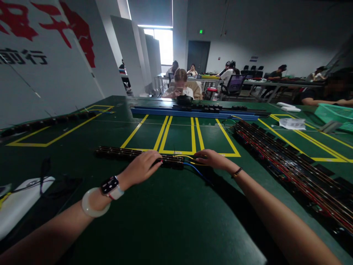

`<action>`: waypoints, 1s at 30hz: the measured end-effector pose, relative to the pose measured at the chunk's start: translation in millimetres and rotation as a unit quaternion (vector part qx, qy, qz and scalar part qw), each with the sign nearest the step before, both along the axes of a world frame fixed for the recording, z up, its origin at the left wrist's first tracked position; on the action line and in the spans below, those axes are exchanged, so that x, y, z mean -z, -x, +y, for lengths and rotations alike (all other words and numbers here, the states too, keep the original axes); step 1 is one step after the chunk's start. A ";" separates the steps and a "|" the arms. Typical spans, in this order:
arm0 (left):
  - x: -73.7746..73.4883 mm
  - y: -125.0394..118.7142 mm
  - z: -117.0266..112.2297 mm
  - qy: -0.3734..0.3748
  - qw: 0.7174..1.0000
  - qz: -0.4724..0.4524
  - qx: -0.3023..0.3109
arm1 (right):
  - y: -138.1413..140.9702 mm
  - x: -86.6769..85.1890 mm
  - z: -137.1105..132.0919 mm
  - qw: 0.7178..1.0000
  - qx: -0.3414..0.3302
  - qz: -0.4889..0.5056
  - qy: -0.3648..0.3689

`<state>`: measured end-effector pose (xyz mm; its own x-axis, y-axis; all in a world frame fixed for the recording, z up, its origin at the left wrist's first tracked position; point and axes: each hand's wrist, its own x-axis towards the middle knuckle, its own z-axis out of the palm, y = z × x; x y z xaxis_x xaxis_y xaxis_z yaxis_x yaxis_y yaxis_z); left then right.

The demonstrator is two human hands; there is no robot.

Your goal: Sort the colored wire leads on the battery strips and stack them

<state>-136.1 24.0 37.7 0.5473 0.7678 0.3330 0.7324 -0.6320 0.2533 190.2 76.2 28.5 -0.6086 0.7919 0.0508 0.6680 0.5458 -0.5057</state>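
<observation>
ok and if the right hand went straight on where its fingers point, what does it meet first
For the right hand, probably the yellow wires just ahead, then the end of the black strip; depth is unclear, so it may be touching the wires.

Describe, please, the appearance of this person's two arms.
The left arm wears a thick, round, whitish bangle and a rectangular, black-faced smartwatch with a pale strap. The right arm wears a thin, black, beaded-looking bracelet. No sleeves show.

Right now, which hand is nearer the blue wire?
Right. The right hand is close beside the blue wire; the left hand is at the black strip, left of the wire.
</observation>
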 end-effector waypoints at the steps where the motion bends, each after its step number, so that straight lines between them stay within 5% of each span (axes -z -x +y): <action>1: -2.6 -17.8 -14.1 0.074 0.996 -0.042 0.013 | 1.1 3.1 1.5 1.000 -0.011 0.005 0.015; 3: -6.0 -52.7 -37.6 0.258 0.956 -0.126 0.051 | 1.2 7.7 3.5 0.999 -0.018 0.015 0.047; 6: -4.7 -93.9 -52.9 0.468 0.839 -0.266 0.082 | 0.0 10.8 3.4 0.998 -0.013 0.002 0.066; 9: 3.5 -118.7 -48.2 0.573 0.713 -0.404 0.018 | -1.2 10.0 0.7 0.999 -0.008 -0.017 0.044; 12: 13.7 -133.7 -38.5 0.592 0.623 -0.510 -0.024 | -3.2 7.2 -1.0 0.999 0.026 -0.010 0.032; 23: 30.3 -160.6 -18.1 0.575 0.443 -0.686 -0.035 | -7.1 -10.1 2.9 0.996 0.058 0.063 -0.005; 26: 32.9 -161.1 -16.0 0.577 0.418 -0.701 -0.016 | -5.2 -12.7 14.4 0.995 0.062 0.040 -0.069; 30: 31.0 -160.6 -17.7 0.576 0.419 -0.701 -0.039 | 4.9 -17.6 47.0 0.992 0.028 -0.010 -0.123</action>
